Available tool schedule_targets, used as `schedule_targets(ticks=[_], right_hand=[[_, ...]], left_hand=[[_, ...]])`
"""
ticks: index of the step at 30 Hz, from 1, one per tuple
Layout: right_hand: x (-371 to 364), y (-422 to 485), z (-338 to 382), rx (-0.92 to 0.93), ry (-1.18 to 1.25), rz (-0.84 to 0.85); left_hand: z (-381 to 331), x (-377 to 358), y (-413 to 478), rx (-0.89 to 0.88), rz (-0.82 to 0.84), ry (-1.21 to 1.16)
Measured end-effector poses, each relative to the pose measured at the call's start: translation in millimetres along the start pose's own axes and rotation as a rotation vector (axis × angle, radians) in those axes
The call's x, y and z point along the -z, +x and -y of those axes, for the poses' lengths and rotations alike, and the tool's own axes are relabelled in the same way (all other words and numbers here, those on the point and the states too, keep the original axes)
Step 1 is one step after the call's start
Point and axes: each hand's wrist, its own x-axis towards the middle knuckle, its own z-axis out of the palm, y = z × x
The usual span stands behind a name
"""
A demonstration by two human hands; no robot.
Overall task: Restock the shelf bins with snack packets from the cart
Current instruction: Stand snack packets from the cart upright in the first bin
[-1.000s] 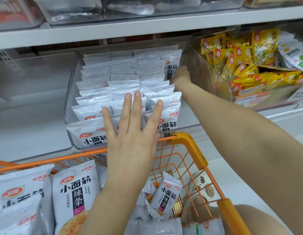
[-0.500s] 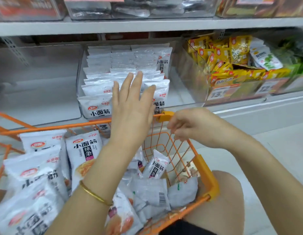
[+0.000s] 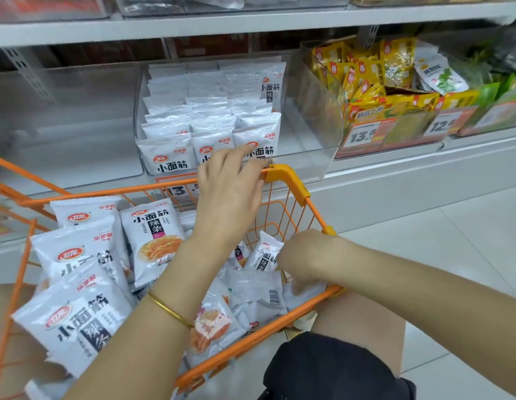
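Observation:
White snack packets [image 3: 170,157] stand in rows inside a clear shelf bin [image 3: 308,157]. More of the same packets [image 3: 153,235] lie loose in the orange wire cart [image 3: 291,180] in front of it. My left hand [image 3: 228,194] hovers over the cart's far rim, fingers loosely bent and touching the rim by the orange corner, holding nothing. My right hand [image 3: 305,255] reaches down into the cart's right side beside a small upright packet [image 3: 264,255]. Its fingertips are hidden among the packets, so any grip is unseen.
A clear bin [image 3: 78,111] stands left of the white-packet bin. To the right a bin holds yellow packets [image 3: 366,79] with price tags [image 3: 362,135] on its front. An upper shelf [image 3: 251,21] runs overhead. My knee [image 3: 360,327] presses against the cart's near rim.
My left hand drew back from the bin's packets to the cart rim and its fingers bent. My right hand left the bin's back, crossed the rim and dropped into the cart.

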Motion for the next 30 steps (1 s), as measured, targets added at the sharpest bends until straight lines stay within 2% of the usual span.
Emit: schedule_targets(ticks=[2,5,10,13,15,17,19,20,23,25,27,30], right_hand=[[-5.8,5.2,4.0,0.047,-0.044,0.04],[-5.8,2.7,-0.7,0.082,0.055,0.016],[14.1,-14.6,-14.6,0.025,0.428,-0.175],[33.8,-33.8,-32.9,-0.03,0.562,-0.34],[45.5,-47.7,-52.9,-0.072,0.734,-0.454],[48.7,-55.6,-72.7,-0.135,1.058,-0.539],[47.1,-57.5,-81.2,-0.178,1.321,-0.556],[46.4,-57.7,-81.3,-0.176,1.394,-0.55],[44.8,-54.7,-76.2,-0.085,1.665,-0.591],[41.5,-52.8,-77.4,-0.044,1.824,-0.665],[36.9,-50.8,-77.6,-0.034,1.817,-0.725],[27.7,-43.9,-66.7,0.093,1.7,-0.685]], left_hand=[[0.9,-0.3,-1.2,0.002,0.004,-0.008],[1.0,1.2,-0.7,0.017,0.009,-0.034],[-2.1,3.5,0.7,0.035,0.002,-0.171],[-8.0,9.7,2.8,0.097,0.044,-0.392],[-12.9,16.8,4.6,0.18,0.188,-0.653],[-15.0,21.8,4.7,0.236,0.432,-0.897],[-17.1,19.9,1.8,0.228,0.591,-0.983],[-17.5,16.5,-0.2,0.217,0.612,-0.96],[-17.0,10.2,-0.4,0.221,0.5,-0.811],[-14.3,11.3,1.9,0.319,0.436,-0.894],[-11.4,15.0,3.7,0.461,0.405,-1.019],[-8.1,19.8,6.8,0.624,0.337,-1.151]])
